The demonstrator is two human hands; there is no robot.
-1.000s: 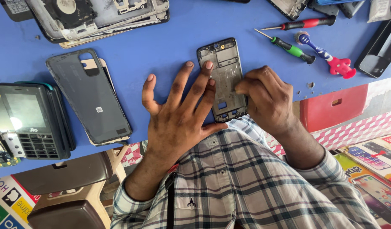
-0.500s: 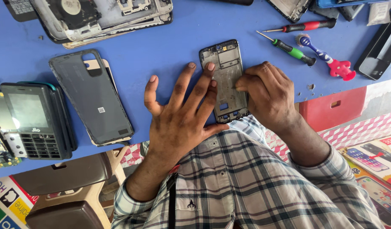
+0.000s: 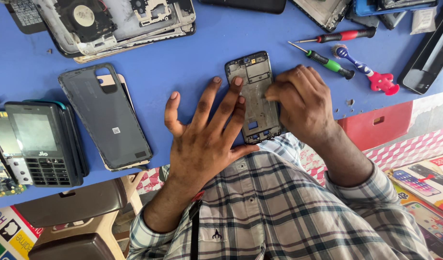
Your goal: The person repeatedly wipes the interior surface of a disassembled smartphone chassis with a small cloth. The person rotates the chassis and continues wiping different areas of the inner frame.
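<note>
A dark phone frame (image 3: 258, 108), stripped of its screen, lies flat on the blue table (image 3: 192, 53) close to its near edge. My left hand (image 3: 207, 139) lies spread beside it, with three fingertips resting on the frame's left side and upper part. My right hand (image 3: 303, 106) is curled over the frame's right edge and pinches it with thumb and fingers. What the right fingertips hold against the edge is hidden.
A grey phone back cover (image 3: 106, 118) and a black keypad phone (image 3: 41, 144) lie to the left. A red screwdriver (image 3: 344, 35), a green screwdriver (image 3: 327, 61) and a blue toothbrush (image 3: 370, 72) lie at the right. An opened laptop base (image 3: 120, 24) is at the back; a red box (image 3: 375, 123) sits below the table edge.
Both hands stay on the phone frame in nearly the same pose. The view has shifted slightly, so everything sits a little lower in the picture.
</note>
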